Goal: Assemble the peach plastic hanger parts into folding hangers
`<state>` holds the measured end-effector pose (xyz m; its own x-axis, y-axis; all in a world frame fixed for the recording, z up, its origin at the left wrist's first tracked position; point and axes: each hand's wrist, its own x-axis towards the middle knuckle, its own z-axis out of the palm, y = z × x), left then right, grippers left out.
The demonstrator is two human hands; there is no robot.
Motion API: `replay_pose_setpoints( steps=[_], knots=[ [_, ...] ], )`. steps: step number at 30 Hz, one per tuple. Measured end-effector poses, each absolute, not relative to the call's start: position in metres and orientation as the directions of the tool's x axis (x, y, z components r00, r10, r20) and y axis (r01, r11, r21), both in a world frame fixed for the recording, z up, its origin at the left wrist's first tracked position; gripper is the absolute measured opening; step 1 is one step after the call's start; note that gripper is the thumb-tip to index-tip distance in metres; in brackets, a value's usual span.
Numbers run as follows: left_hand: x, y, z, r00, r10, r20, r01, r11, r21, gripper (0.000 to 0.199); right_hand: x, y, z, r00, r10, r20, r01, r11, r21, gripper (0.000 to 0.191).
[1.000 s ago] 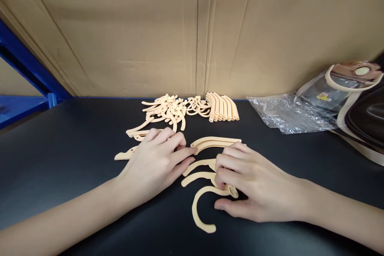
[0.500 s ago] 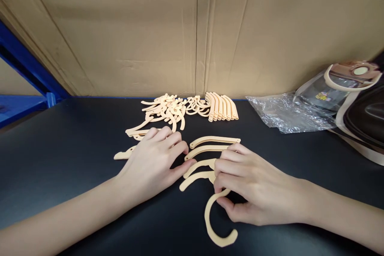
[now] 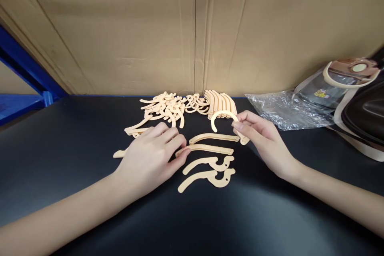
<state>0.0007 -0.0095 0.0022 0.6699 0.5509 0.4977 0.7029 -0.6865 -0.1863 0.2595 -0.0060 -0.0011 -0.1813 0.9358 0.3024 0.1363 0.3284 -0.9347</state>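
Note:
My right hand (image 3: 265, 142) is raised above the table, its thumb and fingers pinching a pale cream hook (image 3: 222, 113) by its straight end; the curve points up and left. At centre, my left hand (image 3: 153, 152) grips the left end of a curved, slotted bar (image 3: 210, 149) between thumb and fingers. Behind that lies a similar curved bar (image 3: 213, 137). In front are two flat curved arms with notched, rounded ends, a rear arm (image 3: 199, 163) and a front arm (image 3: 196, 178). Another piece (image 3: 119, 154) is partly hidden by my left hand.
Toward the back of the black table (image 3: 90, 208) lie a loose pile of curved pieces (image 3: 163, 108), several hooks (image 3: 196, 104) and a row of stacked bars (image 3: 220, 102). To the right are clear plastic wrap (image 3: 276, 110), a clear bottle (image 3: 324, 92) and a dark bag (image 3: 366, 112). Cardboard (image 3: 135, 28) stands behind.
My right hand has lifted the hook from the table front, moving it back and turning its curve upward. The slotted bar at my left hand has shifted slightly left.

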Motion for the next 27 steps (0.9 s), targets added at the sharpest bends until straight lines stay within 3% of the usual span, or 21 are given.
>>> replay_pose_setpoints(
  steps=[7, 15, 17, 20, 22, 24, 27],
  knots=[
    [-0.001, -0.008, -0.003, 0.735, 0.503, 0.455, 0.643, -0.730, -0.232, 0.020, 0.258, -0.001, -0.012, -0.155, 0.939, 0.307, 0.143, 0.329, -0.933, 0.015],
    [0.000, -0.011, -0.001, 0.655, 0.562, 0.505, 0.717, -0.673, -0.180, 0.018, 0.259, 0.004, -0.017, -0.094, 0.927, 0.363, 0.094, 0.371, -0.924, 0.009],
    [0.000, -0.013, 0.000, 0.579, 0.622, 0.527, 0.757, -0.650, -0.064, 0.016, 0.258, 0.003, -0.017, -0.094, 0.928, 0.361, 0.082, 0.368, -0.926, 0.008],
    [0.001, -0.017, 0.005, 0.361, 0.763, 0.536, 0.755, -0.576, 0.312, 0.014, 0.258, 0.003, -0.016, -0.113, 0.928, 0.355, 0.075, 0.364, -0.928, 0.009],
    [0.002, -0.020, 0.012, 0.202, 0.847, 0.491, 0.619, -0.499, 0.607, 0.014, 0.258, 0.002, -0.015, -0.125, 0.928, 0.352, 0.089, 0.364, -0.927, 0.010],
    [0.003, -0.021, 0.019, 0.094, 0.909, 0.407, 0.401, -0.409, 0.820, 0.015, 0.257, 0.002, -0.015, -0.135, 0.930, 0.343, 0.109, 0.358, -0.927, 0.010],
    [0.003, -0.020, 0.030, 0.042, 0.973, 0.226, 0.110, -0.229, 0.967, 0.016, 0.255, 0.000, -0.017, -0.154, 0.933, 0.326, 0.117, 0.345, -0.931, 0.010]
  ],
)
